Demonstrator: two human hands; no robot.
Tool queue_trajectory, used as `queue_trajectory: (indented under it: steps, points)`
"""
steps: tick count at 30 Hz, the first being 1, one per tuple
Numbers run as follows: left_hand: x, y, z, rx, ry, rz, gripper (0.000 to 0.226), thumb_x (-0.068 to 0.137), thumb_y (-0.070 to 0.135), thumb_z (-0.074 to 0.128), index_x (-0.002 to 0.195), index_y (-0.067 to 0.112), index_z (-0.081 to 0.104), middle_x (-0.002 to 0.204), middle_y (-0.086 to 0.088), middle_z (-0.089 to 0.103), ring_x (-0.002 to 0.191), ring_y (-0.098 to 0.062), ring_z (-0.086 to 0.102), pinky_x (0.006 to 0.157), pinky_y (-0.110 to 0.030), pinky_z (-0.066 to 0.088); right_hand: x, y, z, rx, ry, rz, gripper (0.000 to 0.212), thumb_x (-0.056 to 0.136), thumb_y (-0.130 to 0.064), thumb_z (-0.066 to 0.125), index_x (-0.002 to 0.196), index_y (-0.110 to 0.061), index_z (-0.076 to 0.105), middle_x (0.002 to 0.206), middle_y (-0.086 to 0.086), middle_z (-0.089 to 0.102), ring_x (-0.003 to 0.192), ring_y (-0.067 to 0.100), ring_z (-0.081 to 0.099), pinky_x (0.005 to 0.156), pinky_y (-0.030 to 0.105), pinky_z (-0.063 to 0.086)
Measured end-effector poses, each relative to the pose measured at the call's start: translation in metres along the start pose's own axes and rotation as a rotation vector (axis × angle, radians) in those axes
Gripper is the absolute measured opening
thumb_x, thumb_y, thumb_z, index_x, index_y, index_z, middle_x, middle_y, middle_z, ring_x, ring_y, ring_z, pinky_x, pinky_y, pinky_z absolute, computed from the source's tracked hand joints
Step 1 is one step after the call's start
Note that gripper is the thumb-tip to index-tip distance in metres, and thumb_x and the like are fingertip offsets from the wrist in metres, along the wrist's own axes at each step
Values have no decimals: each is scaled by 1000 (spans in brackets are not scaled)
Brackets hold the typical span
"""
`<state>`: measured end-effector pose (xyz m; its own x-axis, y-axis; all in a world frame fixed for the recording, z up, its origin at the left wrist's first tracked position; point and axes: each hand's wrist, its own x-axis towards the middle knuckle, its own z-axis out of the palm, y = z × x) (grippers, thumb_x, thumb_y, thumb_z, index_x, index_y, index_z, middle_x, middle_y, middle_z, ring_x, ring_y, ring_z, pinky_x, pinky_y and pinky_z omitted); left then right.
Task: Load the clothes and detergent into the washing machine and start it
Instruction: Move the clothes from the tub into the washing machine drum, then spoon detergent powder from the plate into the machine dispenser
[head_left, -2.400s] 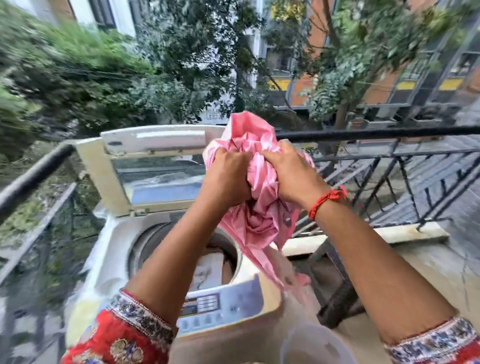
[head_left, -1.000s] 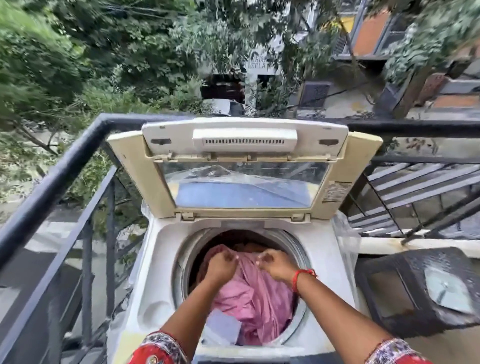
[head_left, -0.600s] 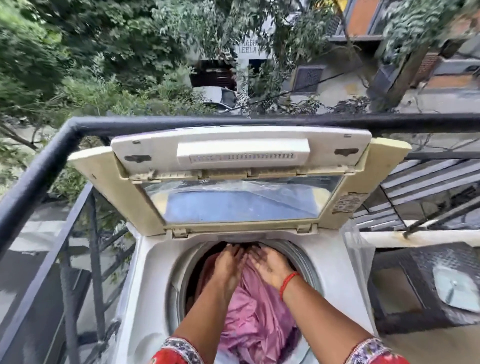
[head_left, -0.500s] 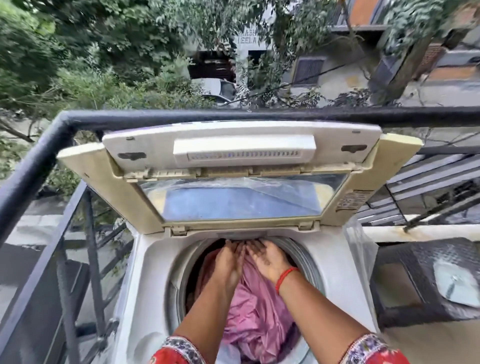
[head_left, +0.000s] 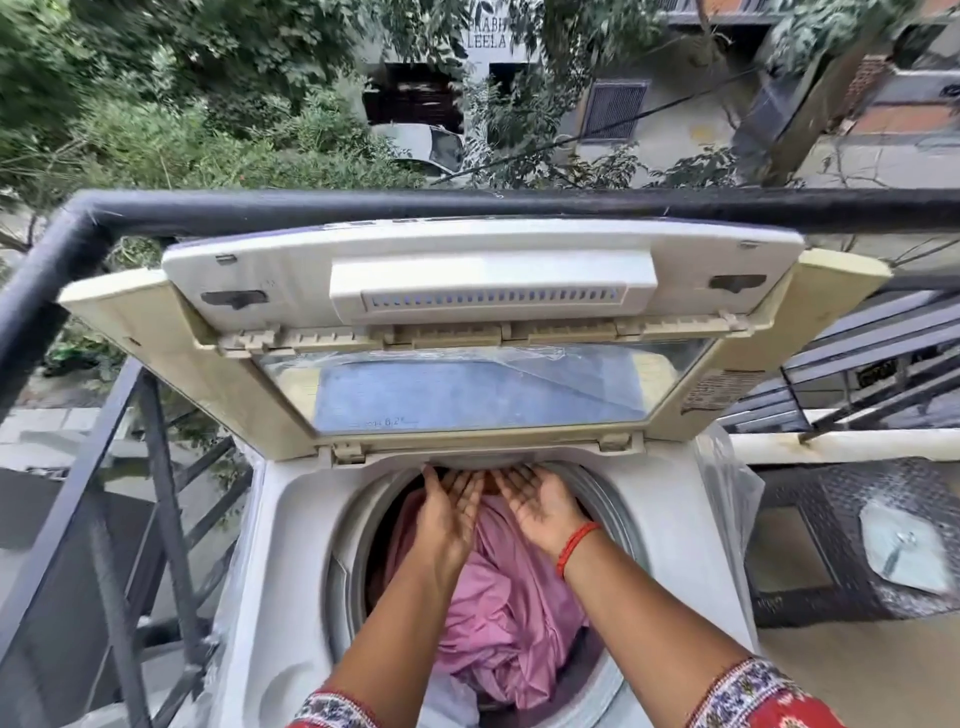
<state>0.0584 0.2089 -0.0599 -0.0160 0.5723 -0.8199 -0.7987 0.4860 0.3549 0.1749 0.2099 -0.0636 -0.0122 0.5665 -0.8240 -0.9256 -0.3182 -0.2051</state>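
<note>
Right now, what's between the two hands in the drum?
In the head view, a narrow strip of the pink cloth shows between the left hand and right hand; both are open.

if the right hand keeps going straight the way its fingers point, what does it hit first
Most likely the back rim of the washing machine opening, just under the raised lid. The right hand is open, palm up, over the pink cloth, its fingertips already almost at that edge; depth is hard to judge.

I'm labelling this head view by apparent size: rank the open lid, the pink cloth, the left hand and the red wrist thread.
1. Open lid
2. Pink cloth
3. Left hand, though the hands sit nearer the camera than the cloth
4. Red wrist thread
</note>
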Motion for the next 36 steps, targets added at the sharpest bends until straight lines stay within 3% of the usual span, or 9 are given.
queue_trajectory:
  steps: [6, 8, 11, 14, 21, 24, 30, 34, 36]
  points:
    - [-2, -4, 6, -32, -5, -42, 65, 99, 50, 34, 142, 1, 38, 134, -16, 53, 134, -27, 45, 104, -35, 40, -2, 2, 2, -46, 42, -12, 26, 100, -10, 41, 80, -2, 55, 58, 12, 69, 51, 22, 70, 52, 31, 59]
    - [-2, -4, 5, -59, -20, -76, 66, 98, 52, 36, 141, 3, 39, 125, -12, 56, 127, -25, 50, 101, -36, 41, -4, 0, 1, -55, 49, -1, 28, 101, -10, 40, 79, -2, 55, 56, 12, 68, 50, 22, 69, 50, 31, 58]
    - [-4, -5, -3, -99, -55, -115, 65, 96, 56, 37, 136, 5, 45, 132, -12, 52, 107, -22, 58, 99, -35, 42, -5, 1, -5, -80, 81, 19, 28, 101, -10, 38, 79, -2, 55, 55, 12, 67, 48, 21, 68, 50, 33, 58]
    - [-6, -11, -16, -135, -88, -147, 65, 96, 56, 39, 137, 6, 45, 118, -12, 59, 101, -22, 60, 99, -37, 43, -8, 4, -15, -94, 94, 29, 27, 100, -8, 38, 82, 0, 57, 57, 13, 67, 49, 21, 69, 50, 32, 59]
    - [-8, -6, -39, -69, -108, -198, 58, 99, 49, 38, 137, 5, 46, 108, -12, 61, 96, -23, 62, 67, -33, 62, -16, 12, -36, -141, 75, 60, 23, 98, -7, 42, 89, 1, 61, 73, 15, 68, 61, 23, 70, 61, 34, 60]
    - [-10, 0, -46, -15, -115, -199, 53, 100, 43, 41, 135, 4, 48, 106, -13, 62, 95, -23, 62, 71, -33, 60, -18, 17, -40, -161, 65, 79, 26, 100, -7, 38, 93, 5, 61, 78, 20, 70, 69, 27, 72, 69, 37, 59]
    - [-9, 3, -54, 90, -93, -186, 53, 99, 50, 42, 130, 8, 50, 108, -15, 64, 96, -24, 64, 84, -34, 58, -26, 21, -34, -211, 49, 88, 32, 100, -3, 31, 91, 8, 58, 72, 24, 70, 63, 30, 72, 60, 38, 60]
    - [-15, -6, -56, 199, -63, -190, 59, 100, 52, 33, 129, 4, 50, 104, -17, 64, 93, -25, 62, 93, -35, 48, -39, 23, -33, -313, 60, 57, 34, 101, -5, 31, 84, 9, 57, 68, 24, 69, 82, 33, 64, 96, 41, 49]
    - [-26, -14, -53, 282, -88, -185, 57, 103, 47, 30, 133, 3, 48, 108, -16, 64, 98, -26, 61, 93, -34, 46, -48, 26, -36, -438, 74, 14, 32, 101, -6, 32, 86, 4, 59, 74, 20, 69, 82, 28, 60, 102, 39, 44]
